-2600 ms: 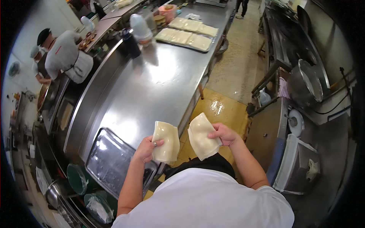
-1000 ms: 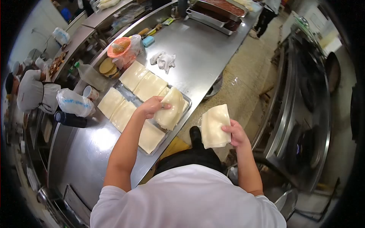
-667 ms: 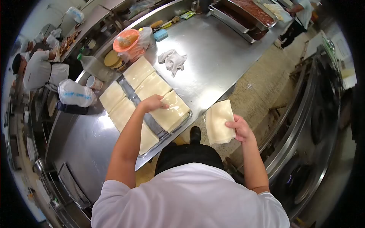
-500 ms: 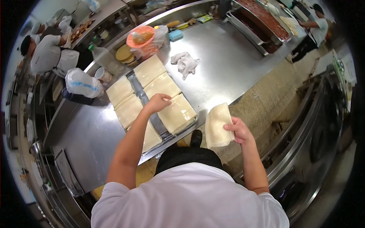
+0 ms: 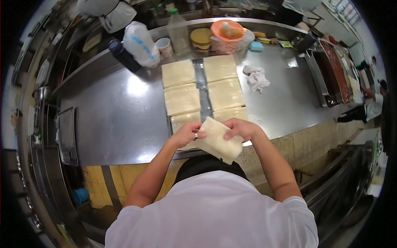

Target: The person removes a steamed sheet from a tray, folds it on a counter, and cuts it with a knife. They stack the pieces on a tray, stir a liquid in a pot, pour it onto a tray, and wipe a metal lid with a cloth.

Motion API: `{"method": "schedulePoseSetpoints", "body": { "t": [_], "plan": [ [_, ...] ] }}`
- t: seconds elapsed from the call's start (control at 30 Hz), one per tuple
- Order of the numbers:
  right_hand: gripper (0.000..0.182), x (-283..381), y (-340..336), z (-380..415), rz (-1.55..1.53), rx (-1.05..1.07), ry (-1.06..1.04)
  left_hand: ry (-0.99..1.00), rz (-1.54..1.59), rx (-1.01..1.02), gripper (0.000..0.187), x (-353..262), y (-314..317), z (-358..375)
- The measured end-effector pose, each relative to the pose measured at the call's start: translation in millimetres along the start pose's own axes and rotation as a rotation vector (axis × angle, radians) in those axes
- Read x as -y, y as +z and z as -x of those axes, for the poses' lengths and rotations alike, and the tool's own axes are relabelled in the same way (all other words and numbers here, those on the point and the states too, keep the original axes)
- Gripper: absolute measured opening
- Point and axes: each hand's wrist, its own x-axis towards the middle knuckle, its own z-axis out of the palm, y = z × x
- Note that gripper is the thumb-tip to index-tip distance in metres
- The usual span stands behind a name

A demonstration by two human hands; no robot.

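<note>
We are grasping a pale cream, pliable rectangular sheet (image 5: 219, 139) in both hands, our left hand (image 5: 187, 135) pinching its left end, our right hand (image 5: 244, 129) its far right edge. Its long axis is slanting from far left to near right. Beyond, two columns of similar sheets (image 5: 182, 99) are running straight away from us on a shallow metal tray (image 5: 202, 84), which is resting on the steel bench (image 5: 111, 128).

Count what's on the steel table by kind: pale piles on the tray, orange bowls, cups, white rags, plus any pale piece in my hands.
Pale piles on the tray: 6
Orange bowl: 1
Cup: 1
White rag: 1
Pale piece, between left hand and right hand: 1
Total: 10
</note>
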Motion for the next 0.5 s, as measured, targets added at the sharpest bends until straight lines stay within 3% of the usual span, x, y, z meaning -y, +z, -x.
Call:
{"method": "schedulePoseSetpoints", "body": {
  "t": [0.1, 0.2, 0.27, 0.4, 0.5],
  "plan": [
    [0.051, 17, 6, -55, 0.183, 0.014, 0.058, 0.011, 0.065, -0.238, 0.033, 16, -18, 39],
    [0.045, 30, 26, -98, 0.209, -0.139, 0.078, 0.097, 0.299, -0.413, 0.026, 32, -32, 60],
    [0.037, 0, -5, -144, 0.261, -0.284, 0.091, 0.065, 0.286, -0.477, 0.023, 52, -51, 62],
    [0.035, -29, 10, -159, 0.076, -0.625, -0.091, -0.039, 0.234, -0.556, 0.020, 88, -79, 50],
    [0.037, -52, 20, -153, 0.039, -0.778, -0.179, -0.070, 0.208, -0.548, 0.023, 66, -74, 58]
  ]
}}
